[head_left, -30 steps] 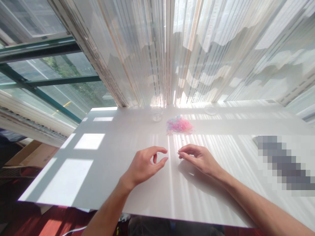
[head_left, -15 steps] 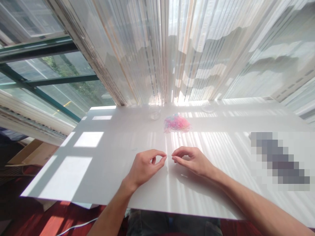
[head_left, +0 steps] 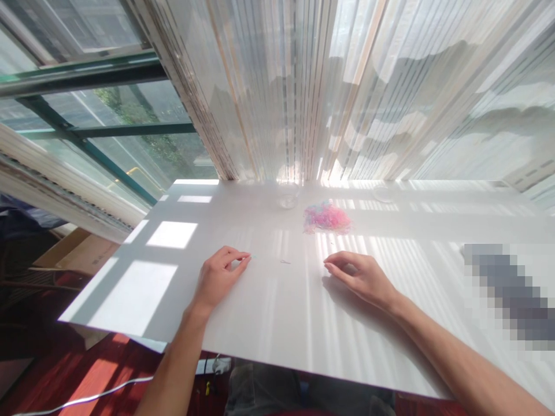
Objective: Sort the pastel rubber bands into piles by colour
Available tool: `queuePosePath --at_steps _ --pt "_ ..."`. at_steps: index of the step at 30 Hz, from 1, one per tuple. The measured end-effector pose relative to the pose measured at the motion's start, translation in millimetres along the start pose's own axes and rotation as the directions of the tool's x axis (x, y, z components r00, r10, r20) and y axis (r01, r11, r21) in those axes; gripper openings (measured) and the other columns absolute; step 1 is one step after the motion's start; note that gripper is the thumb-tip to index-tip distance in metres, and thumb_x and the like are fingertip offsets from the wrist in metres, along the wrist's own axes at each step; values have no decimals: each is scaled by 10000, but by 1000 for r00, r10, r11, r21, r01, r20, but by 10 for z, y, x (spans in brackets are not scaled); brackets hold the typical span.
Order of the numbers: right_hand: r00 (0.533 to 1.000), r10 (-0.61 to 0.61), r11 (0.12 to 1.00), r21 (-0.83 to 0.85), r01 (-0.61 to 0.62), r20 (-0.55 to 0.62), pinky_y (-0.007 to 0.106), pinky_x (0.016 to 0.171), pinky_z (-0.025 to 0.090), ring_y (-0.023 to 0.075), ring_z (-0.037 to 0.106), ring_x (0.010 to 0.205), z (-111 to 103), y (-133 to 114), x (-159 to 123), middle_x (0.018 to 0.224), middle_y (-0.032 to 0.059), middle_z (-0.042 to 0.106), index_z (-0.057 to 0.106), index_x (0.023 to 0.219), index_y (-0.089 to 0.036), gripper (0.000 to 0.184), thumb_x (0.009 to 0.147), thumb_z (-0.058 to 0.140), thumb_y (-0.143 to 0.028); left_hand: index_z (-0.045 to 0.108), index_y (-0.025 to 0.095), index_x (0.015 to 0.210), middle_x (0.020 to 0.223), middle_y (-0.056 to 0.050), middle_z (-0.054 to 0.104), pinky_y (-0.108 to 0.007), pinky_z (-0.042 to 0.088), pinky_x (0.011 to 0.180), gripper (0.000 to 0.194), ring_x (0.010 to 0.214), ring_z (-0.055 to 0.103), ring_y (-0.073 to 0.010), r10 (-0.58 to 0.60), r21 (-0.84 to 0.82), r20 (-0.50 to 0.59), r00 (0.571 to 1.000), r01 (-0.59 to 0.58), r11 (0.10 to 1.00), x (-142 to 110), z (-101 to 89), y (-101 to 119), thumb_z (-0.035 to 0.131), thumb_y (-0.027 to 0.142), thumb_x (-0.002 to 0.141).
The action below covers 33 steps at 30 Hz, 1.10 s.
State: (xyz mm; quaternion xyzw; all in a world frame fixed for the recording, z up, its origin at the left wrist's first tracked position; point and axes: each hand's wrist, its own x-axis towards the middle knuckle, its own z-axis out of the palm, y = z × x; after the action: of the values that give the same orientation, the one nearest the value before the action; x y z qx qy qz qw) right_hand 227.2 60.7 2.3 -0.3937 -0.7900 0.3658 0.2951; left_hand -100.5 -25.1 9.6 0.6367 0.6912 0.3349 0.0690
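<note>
My left hand point(head_left: 223, 276) is just above the white table point(head_left: 269, 323), thumb and forefinger pinched at a tiny pale-blue strand or loop point(head_left: 254, 256). To its right a small thin pale loop point(head_left: 285, 262) lies on the tabletop, touched by neither hand. My right hand point(head_left: 362, 276) hovers further right, its thumb and fingertips pressed together; anything between them is too small to see. Beyond the hands is a loose heap of thin pink and pale-blue bands point(head_left: 328, 218), which look like little rubber bands.
Behind the heap stand a clear round container point(head_left: 288, 199) and, to the right, a clear shallow dish or lid point(head_left: 383, 195). A blurred-out dark object point(head_left: 511, 294) lies at the right. Striped curtains point(head_left: 277, 86) hang behind the table. A cardboard box point(head_left: 91, 254) sits left below.
My hands have moved apart, the left going left to where a small loop lay. A thin loop now rests on the table between them. The view has shifted left.
</note>
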Motion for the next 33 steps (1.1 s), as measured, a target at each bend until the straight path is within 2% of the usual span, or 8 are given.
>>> queuePosePath --at_steps 18,25,33 --pt "1000 30 999 -43 -30 -8 317 658 603 229 757 785 -1 -10 15 879 57 798 737 897 -223 249 950 577 -405 760 266 974 982 11 718 -250 480 698 181 686 607 -133 -76 167 80 994 62 984 -37 34 -89 601 340 929" --pt "999 30 998 -60 -31 -13 310 670 605 227 760 797 2 -8 17 895 59 800 753 901 -219 246 948 586 -394 721 288 1108 1105 22 718 -279 509 707 236 605 563 -111 -18 137 129 991 0 991 -44 23 -59 625 319 895" --pt "1000 23 998 -57 -24 -20 304 650 602 226 759 786 2 18 5 889 61 800 758 899 -219 246 945 591 -394 766 297 1014 1063 20 712 -269 497 706 196 680 616 -124 -10 165 141 990 -13 986 -11 94 -92 592 382 982"
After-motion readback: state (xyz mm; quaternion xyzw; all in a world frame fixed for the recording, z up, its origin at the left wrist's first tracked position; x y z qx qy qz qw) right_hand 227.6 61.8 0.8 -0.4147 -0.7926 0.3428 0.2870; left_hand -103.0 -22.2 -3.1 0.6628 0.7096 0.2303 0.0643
